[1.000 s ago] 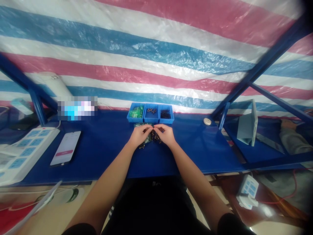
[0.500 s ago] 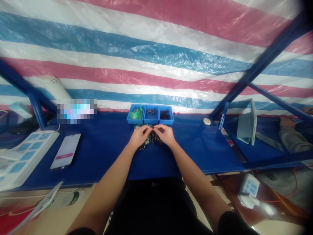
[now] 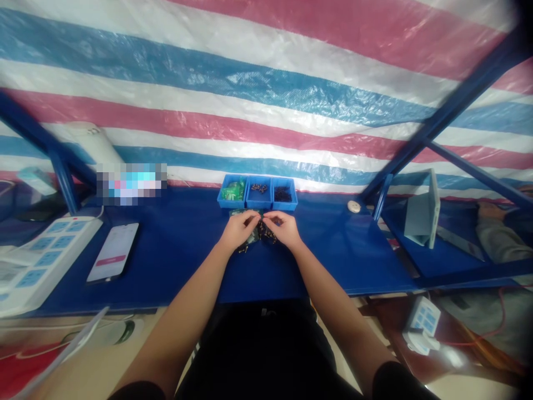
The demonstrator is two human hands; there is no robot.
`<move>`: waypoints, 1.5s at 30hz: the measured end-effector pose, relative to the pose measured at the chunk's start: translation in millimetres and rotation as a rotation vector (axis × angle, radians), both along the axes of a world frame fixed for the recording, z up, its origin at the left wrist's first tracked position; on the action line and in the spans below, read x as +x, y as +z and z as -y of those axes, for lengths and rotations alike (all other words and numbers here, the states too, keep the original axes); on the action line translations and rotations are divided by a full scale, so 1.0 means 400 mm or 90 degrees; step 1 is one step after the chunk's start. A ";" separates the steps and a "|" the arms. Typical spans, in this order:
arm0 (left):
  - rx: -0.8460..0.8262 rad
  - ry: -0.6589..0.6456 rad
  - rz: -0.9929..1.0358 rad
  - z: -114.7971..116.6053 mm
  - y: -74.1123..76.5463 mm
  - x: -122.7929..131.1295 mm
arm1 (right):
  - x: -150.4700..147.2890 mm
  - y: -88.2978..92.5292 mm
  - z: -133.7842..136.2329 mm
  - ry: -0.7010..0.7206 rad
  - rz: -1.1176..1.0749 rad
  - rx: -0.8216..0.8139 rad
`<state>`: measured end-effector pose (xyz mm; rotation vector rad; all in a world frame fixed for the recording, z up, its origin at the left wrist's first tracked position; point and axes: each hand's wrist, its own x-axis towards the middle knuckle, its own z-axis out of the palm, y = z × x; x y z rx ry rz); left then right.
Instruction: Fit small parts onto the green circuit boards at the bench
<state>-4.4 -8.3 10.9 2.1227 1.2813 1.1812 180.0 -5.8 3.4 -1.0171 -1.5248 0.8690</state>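
Observation:
My left hand (image 3: 240,229) and my right hand (image 3: 283,226) meet fingertip to fingertip over the blue table, just in front of three small bins. Both are closed in a pinch; whatever lies between the fingers is too small to name. Beneath them lies a pile of small dark and brass-coloured parts (image 3: 268,235), partly covered by my hands. A shiny plastic bag (image 3: 252,239) shows by my left hand, with a few brass-coloured pieces (image 3: 243,249) near it.
Behind my hands stand a blue bin with green bags (image 3: 233,191), one with brass-coloured parts (image 3: 259,189) and one with dark thin parts (image 3: 283,194). A phone (image 3: 113,253) and power strip (image 3: 52,261) lie left. A round white object (image 3: 353,206) and tablet (image 3: 433,210) are right; another person's sleeve (image 3: 499,239) shows beyond.
The whole view has shifted slightly with my head. My hands stay pinched together over the pile, with hardly any visible movement.

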 end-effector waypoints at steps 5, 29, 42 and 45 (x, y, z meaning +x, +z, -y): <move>-0.001 0.015 0.006 -0.005 -0.011 0.000 | 0.000 0.002 0.002 -0.002 0.009 0.007; -0.010 0.016 -0.021 -0.012 -0.023 0.006 | 0.002 -0.005 0.003 -0.018 0.022 0.013; -0.016 0.011 -0.013 -0.006 -0.017 0.006 | 0.001 -0.001 0.001 -0.035 0.026 0.014; -0.010 0.009 -0.004 -0.008 -0.019 0.005 | 0.001 -0.006 -0.001 -0.023 0.030 0.017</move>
